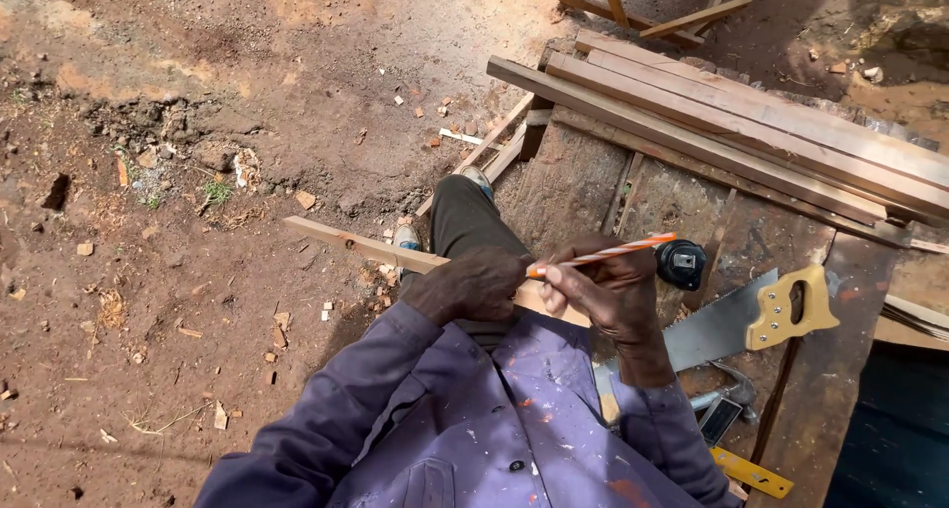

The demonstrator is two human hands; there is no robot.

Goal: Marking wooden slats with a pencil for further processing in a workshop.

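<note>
Hands meet above a lap: left hand clenches a pale narrow wooden strip jutting out unsupported; right hand pinches an orange-and-white striped pencil over it. Likely the strip's free end wobbles, skewing any mark.

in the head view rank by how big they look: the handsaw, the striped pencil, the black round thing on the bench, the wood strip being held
1. Long pale wood strip, held by the left hand.
2. Steel handsaw with yellow grip.
3. Orange-and-white striped pencil, in the right hand.
4. Small black round object.
The strip and saw look close in length, so that order is unsure.
</note>
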